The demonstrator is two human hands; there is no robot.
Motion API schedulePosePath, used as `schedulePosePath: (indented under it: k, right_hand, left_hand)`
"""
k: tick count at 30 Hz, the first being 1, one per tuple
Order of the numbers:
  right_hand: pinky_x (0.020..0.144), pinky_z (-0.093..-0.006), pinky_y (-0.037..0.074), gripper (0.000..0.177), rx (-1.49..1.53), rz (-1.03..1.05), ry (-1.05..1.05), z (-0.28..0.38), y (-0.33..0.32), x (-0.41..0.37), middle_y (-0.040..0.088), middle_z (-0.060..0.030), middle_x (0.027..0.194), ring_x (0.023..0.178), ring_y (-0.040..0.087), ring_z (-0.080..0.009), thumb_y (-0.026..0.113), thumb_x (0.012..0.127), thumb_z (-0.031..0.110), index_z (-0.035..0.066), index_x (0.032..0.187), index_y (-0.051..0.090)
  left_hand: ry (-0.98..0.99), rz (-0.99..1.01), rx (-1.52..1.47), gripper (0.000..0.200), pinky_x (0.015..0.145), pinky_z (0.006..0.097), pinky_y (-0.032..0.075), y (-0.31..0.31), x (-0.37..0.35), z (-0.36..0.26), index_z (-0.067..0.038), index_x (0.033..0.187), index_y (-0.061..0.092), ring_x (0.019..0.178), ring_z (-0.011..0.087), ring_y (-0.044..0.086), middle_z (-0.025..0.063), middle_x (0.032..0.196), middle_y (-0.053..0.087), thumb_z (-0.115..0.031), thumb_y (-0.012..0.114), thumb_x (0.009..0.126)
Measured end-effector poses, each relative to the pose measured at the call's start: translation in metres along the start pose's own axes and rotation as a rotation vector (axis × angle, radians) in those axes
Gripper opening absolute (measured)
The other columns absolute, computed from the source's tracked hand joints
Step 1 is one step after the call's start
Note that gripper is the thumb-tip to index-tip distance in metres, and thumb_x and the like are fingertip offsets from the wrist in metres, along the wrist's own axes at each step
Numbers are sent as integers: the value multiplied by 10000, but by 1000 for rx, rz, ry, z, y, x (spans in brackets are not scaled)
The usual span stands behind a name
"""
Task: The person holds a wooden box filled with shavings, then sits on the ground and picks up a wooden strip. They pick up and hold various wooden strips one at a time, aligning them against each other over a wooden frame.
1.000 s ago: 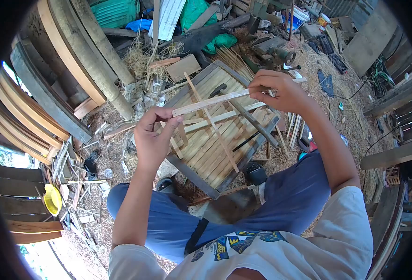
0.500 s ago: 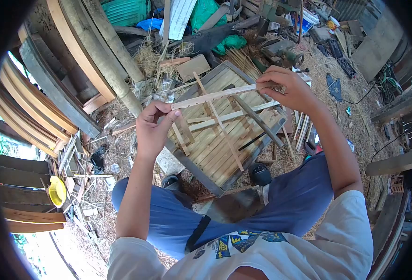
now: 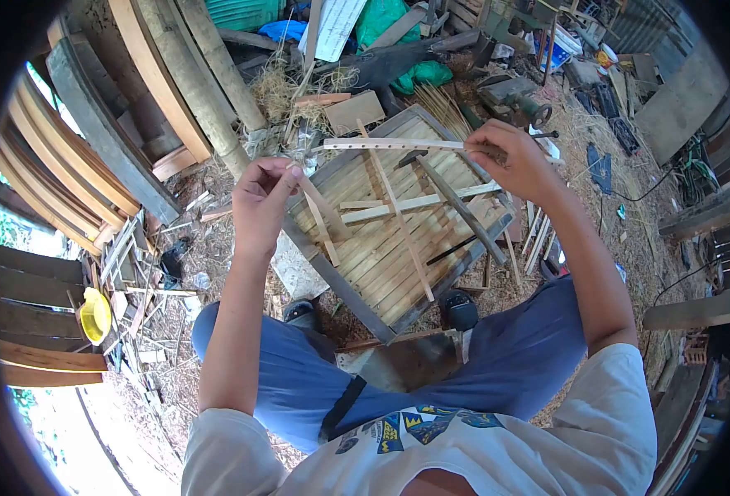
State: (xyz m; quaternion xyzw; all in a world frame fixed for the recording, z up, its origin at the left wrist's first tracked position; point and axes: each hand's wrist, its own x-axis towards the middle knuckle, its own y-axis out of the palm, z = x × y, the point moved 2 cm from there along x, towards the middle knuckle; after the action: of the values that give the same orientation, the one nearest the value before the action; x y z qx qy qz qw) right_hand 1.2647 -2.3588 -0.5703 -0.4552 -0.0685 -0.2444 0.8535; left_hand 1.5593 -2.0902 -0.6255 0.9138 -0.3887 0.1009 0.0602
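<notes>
Right hand (image 3: 515, 162) pinches end of long pale perforated bamboo strip (image 3: 390, 144) above grey-rimmed slatted bamboo frame (image 3: 340, 285); left hand (image 3: 260, 200) apart, fingers curled, grip unclear.

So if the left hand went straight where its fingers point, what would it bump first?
Probably the free end of the holed strip held by the right hand; the left hand sits just short of it. Depth is unclear.

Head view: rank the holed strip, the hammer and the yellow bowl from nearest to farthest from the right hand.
1. holed strip: pinched in the right hand itself.
2. hammer: lying on the slatted panel, just below that hand.
3. yellow bowl: far left, among the planks.
</notes>
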Motion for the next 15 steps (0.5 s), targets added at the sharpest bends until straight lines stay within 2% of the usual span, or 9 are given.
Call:
schedulePosePath:
  k: [3,6,9,11,12,15]
  right_hand:
    - [798,-360,547,168,-28,52,107,-6,16,4,675,-116,1022,903,695,-224,741,934,50,-13,1081,688]
    - [758,-363,538,168,-110,84,241,-26,39,7,686,-123,941,853,690,-226,754,923,88,-9,1047,695]
    - [726,-435,548,198,-95,62,299,-35,58,7,718,-192,853,783,703,-331,753,913,175,-6,978,703]
    - [717,-445,548,186,-86,54,331,-46,73,6,719,-194,862,782,706,-337,745,913,166,-8,968,705]
    - [713,-450,548,180,-82,49,347,-47,77,6,719,-195,867,781,708,-340,741,912,161,-8,962,707]
    - [727,-455,559,178,-60,28,362,-47,86,5,730,-186,864,800,721,-347,747,902,173,3,950,719]
  left_hand:
    - [-88,-40,-20,171,772,258,550,-7,4,7,-44,1116,689,840,94,672,18,968,719,-150,750,996]
    - [-243,-91,-45,218,741,255,546,-15,5,27,-49,1144,681,801,112,679,17,959,718,-205,745,1007]
    - [-401,-99,-14,257,710,249,531,-15,5,52,-50,1160,681,765,106,665,16,948,717,-237,757,999]
    - [-445,-48,62,281,696,253,522,-16,8,67,-49,1178,679,753,97,657,13,943,716,-248,759,996]
    - [-434,-96,121,250,653,252,529,-11,8,69,-19,1123,708,737,109,697,34,900,741,-204,777,970]
    - [-268,-70,399,242,685,284,551,-10,11,89,-10,1063,746,734,141,708,58,858,744,-210,792,935]
